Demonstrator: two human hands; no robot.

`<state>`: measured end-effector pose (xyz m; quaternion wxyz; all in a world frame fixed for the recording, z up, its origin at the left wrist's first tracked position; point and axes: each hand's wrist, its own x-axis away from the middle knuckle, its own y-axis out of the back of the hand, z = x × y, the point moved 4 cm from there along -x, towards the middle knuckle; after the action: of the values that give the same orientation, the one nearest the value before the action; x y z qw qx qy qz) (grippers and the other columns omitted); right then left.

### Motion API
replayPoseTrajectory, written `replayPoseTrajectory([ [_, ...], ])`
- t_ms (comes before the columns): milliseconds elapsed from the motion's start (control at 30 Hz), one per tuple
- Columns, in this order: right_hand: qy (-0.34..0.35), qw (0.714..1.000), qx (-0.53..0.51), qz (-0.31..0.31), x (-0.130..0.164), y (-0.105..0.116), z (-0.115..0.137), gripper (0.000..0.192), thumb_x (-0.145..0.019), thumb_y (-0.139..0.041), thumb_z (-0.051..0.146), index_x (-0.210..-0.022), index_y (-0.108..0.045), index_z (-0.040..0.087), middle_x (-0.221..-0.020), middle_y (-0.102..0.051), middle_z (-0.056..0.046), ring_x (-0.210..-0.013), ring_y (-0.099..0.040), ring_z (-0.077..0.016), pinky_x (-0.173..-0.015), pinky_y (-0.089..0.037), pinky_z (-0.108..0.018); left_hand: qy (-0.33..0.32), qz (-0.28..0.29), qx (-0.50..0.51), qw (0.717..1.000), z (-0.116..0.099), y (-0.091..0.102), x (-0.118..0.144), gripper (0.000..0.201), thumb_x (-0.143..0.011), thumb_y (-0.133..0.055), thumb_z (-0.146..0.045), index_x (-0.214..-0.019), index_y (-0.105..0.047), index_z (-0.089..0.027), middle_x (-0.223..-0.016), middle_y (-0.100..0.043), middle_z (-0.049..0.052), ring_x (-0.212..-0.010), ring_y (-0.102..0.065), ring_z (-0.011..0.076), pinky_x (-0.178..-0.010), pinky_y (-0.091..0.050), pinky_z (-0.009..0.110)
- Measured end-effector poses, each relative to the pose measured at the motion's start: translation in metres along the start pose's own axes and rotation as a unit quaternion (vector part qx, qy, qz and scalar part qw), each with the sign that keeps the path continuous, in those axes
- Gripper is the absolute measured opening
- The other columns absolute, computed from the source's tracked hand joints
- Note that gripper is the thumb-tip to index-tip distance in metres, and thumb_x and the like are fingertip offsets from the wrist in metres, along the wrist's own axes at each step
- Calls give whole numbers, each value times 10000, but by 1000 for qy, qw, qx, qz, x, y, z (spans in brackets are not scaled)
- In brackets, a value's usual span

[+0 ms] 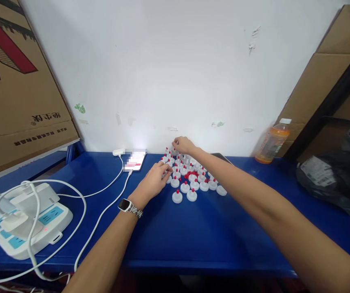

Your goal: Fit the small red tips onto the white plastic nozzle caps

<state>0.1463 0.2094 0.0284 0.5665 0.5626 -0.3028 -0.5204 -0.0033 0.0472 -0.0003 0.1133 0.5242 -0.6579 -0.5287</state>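
Many white translucent nozzle caps (177,197), most with small red tips, stand in a cluster on the blue table. Loose red tips (191,175) lie in a small heap among them. At the cluster's left edge is my left hand (155,179), wearing a watch; its fingers are pinched together, and what lies between them is too small to make out. My right hand (183,145) reaches across to the far side by the wall. Its fingertips are closed just over a white cap there, and they hide whatever they grip.
A lit phone (135,160) on a charging cable lies left of the cluster. Further left, a white power strip (40,228) carries chargers and looped cables. An orange drink bottle (272,140) and a black plastic bag (336,171) are at right. The wall (175,73) rises behind.
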Motion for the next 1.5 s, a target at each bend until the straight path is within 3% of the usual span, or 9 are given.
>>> replayPoseTrajectory([
  [200,-27,1000,3,5,1,-2,-14,241,-842,-638,334,-1013,-746,203,-1079,-734,-109,-993,-667,-236,-831,-485,-295,9,-3,-8,1000,-7,1,1,216,-982,-447,-284,-1008,-652,-224,-1058,-628,73,-1031,-579,254,-910,-491,428],
  [633,-57,998,4,7,12,3,-47,210,-807,-652,300,-943,-773,195,-1017,-754,-101,-942,-685,-225,-819,-490,-278,-6,-5,21,1000,2,-7,-3,194,-965,-468,-265,-994,-652,-209,-1035,-634,84,-1006,-596,240,-902,-510,423],
  [767,-63,998,-16,-9,10,-1,-41,246,-829,-645,362,-961,-769,195,-1010,-754,-102,-935,-680,-220,-815,-487,-283,-9,-1,25,1000,-1,-7,-3,206,-971,-456,-268,-1005,-653,-216,-1049,-625,81,-1016,-602,237,-904,-515,413],
  [967,-69,995,-64,-34,12,3,-27,158,-809,-652,239,-898,-767,178,-946,-757,-86,-887,-677,-193,-755,-468,-250,8,-2,13,1000,-2,-3,-1,232,-986,-441,-311,-1069,-635,-216,-1116,-585,82,-1045,-593,240,-927,-505,433],
  [1100,-54,988,-108,-97,47,27,-19,241,-884,-572,329,-993,-733,187,-962,-743,-67,-863,-657,-172,-737,-462,-254,-2,-73,18,997,-11,8,2,290,-986,-462,-350,-1224,-558,-217,-1217,-544,98,-1145,-562,249,-981,-493,431],
  [1167,-1,963,-229,-140,77,40,-8,252,-875,-593,362,-914,-723,150,-808,-723,-59,-739,-632,-159,-686,-458,-257,-11,-111,20,993,-18,12,3,370,-979,-488,-383,-1310,-496,-219,-1281,-524,108,-1208,-526,259,-1023,-472,436],
  [1233,49,934,-329,-129,109,45,6,275,-853,-628,406,-856,-717,145,-754,-706,-44,-692,-610,-151,-654,-454,-257,-24,-127,20,991,-25,14,4,446,-968,-517,-408,-1368,-447,-223,-1331,-514,112,-1239,-500,269,-1050,-450,447],
  [1367,70,907,-403,-99,152,40,23,304,-857,-625,445,-850,-721,157,-741,-696,-30,-669,-584,-147,-632,-436,-264,-41,-65,19,997,-26,4,2,342,-992,-470,-418,-1276,-526,-237,-1208,-606,80,-1135,-548,260,-993,-469,447],
  [1500,60,943,-315,-92,163,32,19,266,-911,-528,351,-859,-723,177,-760,-699,-29,-725,-600,-163,-727,-426,-299,-39,-51,15,998,-16,-1,1,344,-1012,-412,-431,-1260,-534,-226,-1182,-593,88,-1144,-542,258,-1006,-461,452],
])
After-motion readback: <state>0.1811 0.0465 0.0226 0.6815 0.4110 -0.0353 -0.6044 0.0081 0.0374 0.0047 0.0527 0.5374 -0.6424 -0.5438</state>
